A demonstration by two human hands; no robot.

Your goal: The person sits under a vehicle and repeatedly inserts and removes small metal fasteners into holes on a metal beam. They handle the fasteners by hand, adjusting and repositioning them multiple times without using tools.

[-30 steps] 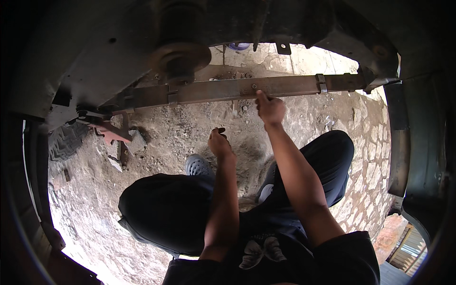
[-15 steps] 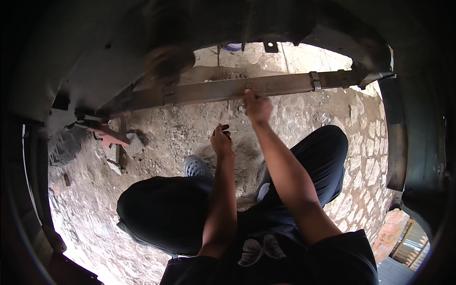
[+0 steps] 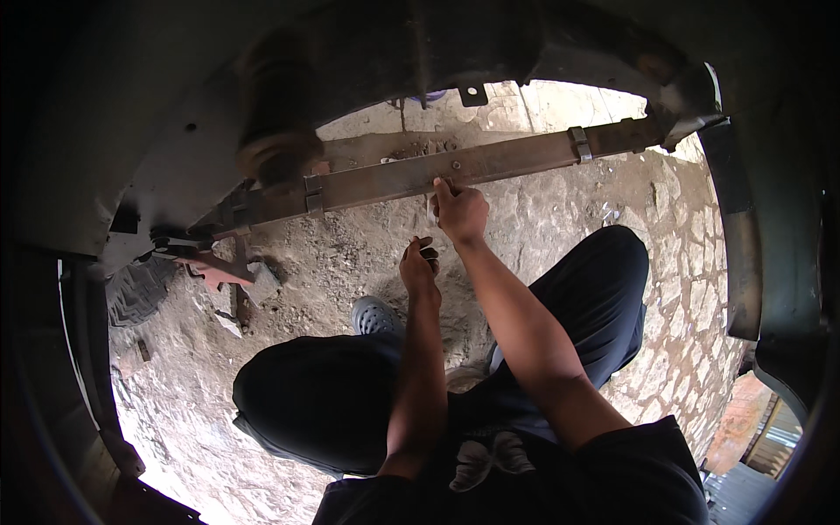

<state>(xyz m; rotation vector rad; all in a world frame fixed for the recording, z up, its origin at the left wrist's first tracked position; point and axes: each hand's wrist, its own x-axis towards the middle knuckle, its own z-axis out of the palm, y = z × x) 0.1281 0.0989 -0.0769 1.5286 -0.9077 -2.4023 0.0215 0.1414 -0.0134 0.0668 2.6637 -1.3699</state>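
Note:
A brown metal leaf spring (image 3: 385, 182) runs across the view under a vehicle body, with a clip (image 3: 580, 145) around it at the right and another clip (image 3: 313, 194) at the left. A small bolt (image 3: 456, 164) shows near its middle. My right hand (image 3: 464, 214) is closed just below that bolt, its fingertips at the spring's lower edge; whatever it grips is hidden. Lower and to the left, my left hand (image 3: 420, 265) has its fingers curled, apart from the spring. Something small and dark by its fingers is too unclear to name.
Dark vehicle body panels (image 3: 367, 44) arch overhead and down both sides. At the left, a reddish metal stand (image 3: 214, 269) stands by a stone block (image 3: 261, 284) and a tyre (image 3: 140, 293). My bent knees and a grey clog (image 3: 376, 315) are over rough stony ground (image 3: 306, 254).
My right hand has come down and slightly left from the bolt to the spring's lower edge. My left hand stays curled, slightly further right in the view, which has shifted a little.

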